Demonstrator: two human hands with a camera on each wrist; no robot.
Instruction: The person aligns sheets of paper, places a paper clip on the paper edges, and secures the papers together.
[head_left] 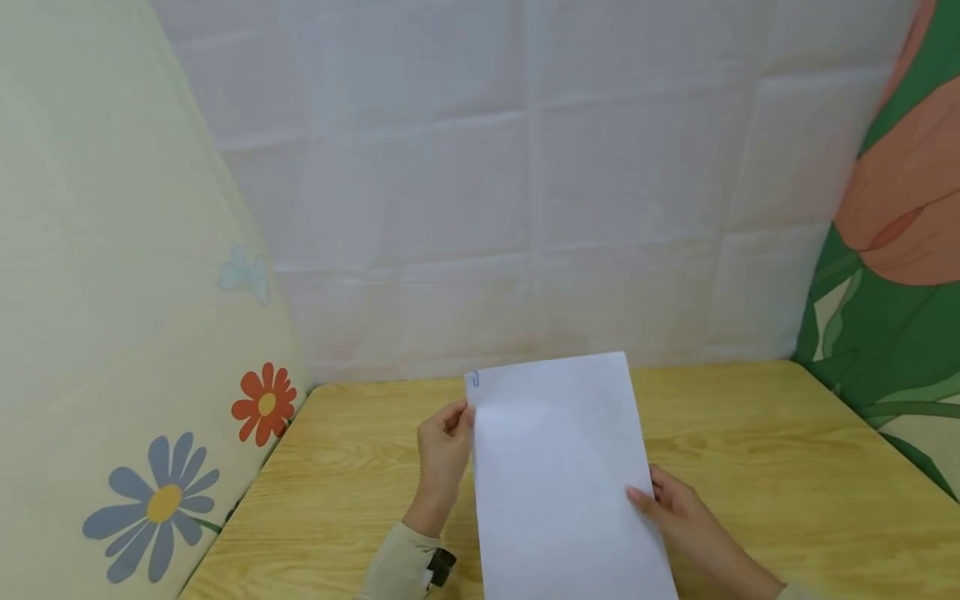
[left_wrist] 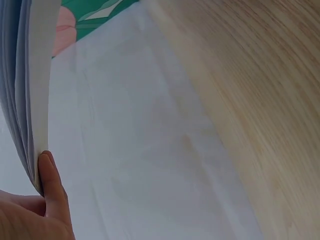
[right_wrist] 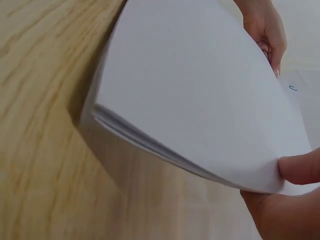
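Note:
A stack of white paper sheets (head_left: 558,475) is held upright above the table, its blank face toward me. A blue paper clip (head_left: 475,379) sits at its upper left corner. My left hand (head_left: 444,450) pinches the left edge just below the clip. With the thumb in front and fingers behind, my right hand (head_left: 682,508) grips the right edge lower down. In the left wrist view, several layered sheets (left_wrist: 25,90) bunch together at the left fingertips. The right wrist view shows slight gaps between the sheets (right_wrist: 200,90) along their side edge.
A wood-grain table (head_left: 360,467) lies below the paper. White creased cloth (head_left: 480,192) hangs behind it. At the left is a pale cloth with printed flowers (head_left: 163,503), and at the right a green cloth with a large pink flower (head_left: 907,200).

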